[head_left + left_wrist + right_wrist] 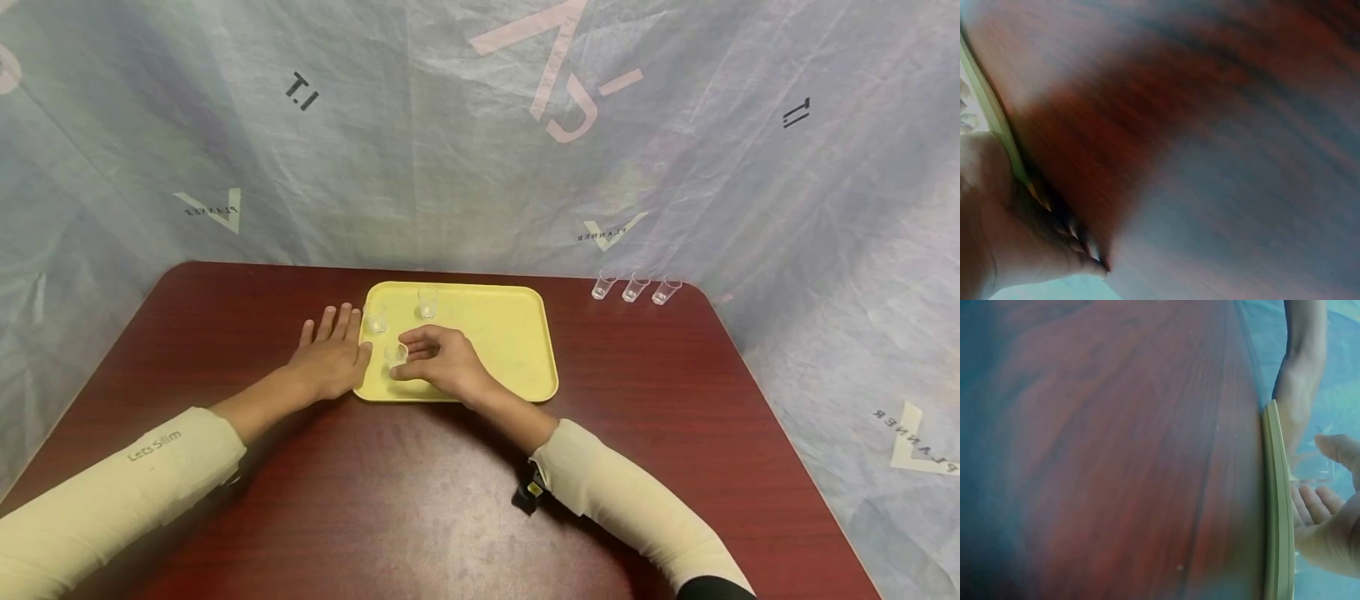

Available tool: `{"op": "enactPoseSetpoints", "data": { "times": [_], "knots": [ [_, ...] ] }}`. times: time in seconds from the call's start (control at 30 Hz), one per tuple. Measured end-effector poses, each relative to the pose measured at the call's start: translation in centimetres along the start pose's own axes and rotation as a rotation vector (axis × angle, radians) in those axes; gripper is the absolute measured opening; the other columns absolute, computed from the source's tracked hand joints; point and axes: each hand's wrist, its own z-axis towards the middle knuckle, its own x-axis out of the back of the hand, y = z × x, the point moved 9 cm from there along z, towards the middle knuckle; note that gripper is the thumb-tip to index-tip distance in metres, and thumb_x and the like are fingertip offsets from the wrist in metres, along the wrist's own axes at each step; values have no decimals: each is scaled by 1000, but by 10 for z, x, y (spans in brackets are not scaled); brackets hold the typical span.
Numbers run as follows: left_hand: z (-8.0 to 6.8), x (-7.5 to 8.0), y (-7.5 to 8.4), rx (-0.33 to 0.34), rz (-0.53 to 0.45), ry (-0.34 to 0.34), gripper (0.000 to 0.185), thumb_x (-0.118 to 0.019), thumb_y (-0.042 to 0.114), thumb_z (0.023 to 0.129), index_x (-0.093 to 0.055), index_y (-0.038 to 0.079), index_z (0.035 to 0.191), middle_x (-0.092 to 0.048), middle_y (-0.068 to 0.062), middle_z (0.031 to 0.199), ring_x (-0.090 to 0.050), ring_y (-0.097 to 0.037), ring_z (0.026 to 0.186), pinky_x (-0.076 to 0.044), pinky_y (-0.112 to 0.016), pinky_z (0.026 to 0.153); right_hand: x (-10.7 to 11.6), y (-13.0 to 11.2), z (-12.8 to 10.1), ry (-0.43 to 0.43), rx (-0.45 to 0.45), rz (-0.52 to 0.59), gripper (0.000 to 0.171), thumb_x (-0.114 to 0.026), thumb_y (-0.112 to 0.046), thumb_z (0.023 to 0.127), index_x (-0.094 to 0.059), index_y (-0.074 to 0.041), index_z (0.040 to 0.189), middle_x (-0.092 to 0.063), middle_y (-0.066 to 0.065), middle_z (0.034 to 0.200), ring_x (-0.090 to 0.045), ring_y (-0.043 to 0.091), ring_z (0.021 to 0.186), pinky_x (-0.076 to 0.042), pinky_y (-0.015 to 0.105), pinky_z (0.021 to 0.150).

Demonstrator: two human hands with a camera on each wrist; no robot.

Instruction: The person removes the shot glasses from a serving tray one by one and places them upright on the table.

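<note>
On the left part of a yellow tray (495, 350) stand three small clear cups. My right hand (450, 362) curves around the nearest cup (395, 357), thumb on the near side and fingers on the far side. In the right wrist view, a gap shows between the thumb (1338, 449) and this cup (1313, 467). Behind it are a second cup (376, 320) by the left rim and a third cup (427, 303) near the back rim. My left hand (330, 358) lies flat with spread fingers along the tray's left edge, its thumb at the rim.
Three more clear cups, including one at the end (666, 291), stand in a row at the back right of the dark red table (450, 492). A printed grey curtain (420, 158) hangs behind the table and at its sides.
</note>
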Motion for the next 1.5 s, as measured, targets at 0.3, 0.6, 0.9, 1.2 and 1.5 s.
{"op": "enactPoseSetpoints", "data": {
  "times": [0.3,0.6,0.9,1.2,1.5],
  "knots": [
    [5,-4,-5,-18,3,0,80,-18,44,120,4,-6,178,13,-28,187,17,-53,174,9,-77,136,-1,-1,0,19,-5,-26,44,-97,-14,87,-83,-5,128,-84,14,118,-79,15,101,-64,26,91],
    [4,-4,-5,-21,-8,0,80,-18,44,120,4,-6,178,14,-28,187,18,-54,174,10,-78,135,-2,-1,-3,9,-7,-13,35,-97,-16,87,-85,-7,118,-85,11,112,-77,9,93,-62,24,86],
    [4,-4,-5,-27,-12,1,81,-18,46,120,5,-6,178,15,-29,187,18,-54,174,11,-78,135,0,-2,-10,-7,7,17,33,-97,-15,87,-83,-7,117,-85,10,113,-78,9,95,-64,25,88],
    [5,-5,-5,-33,-6,-1,80,-17,45,120,5,-7,177,15,-29,186,19,-53,173,11,-78,135,7,0,-18,0,5,39,35,-96,-15,88,-82,-5,118,-85,11,113,-79,11,95,-65,27,88],
    [2,-4,-5,-36,-13,0,82,-17,47,120,5,-6,178,16,-28,187,19,-53,174,11,-77,135,16,2,-26,-22,-11,66,36,-95,-16,90,-82,-4,121,-84,13,116,-80,14,97,-65,27,87]
  ]
}}
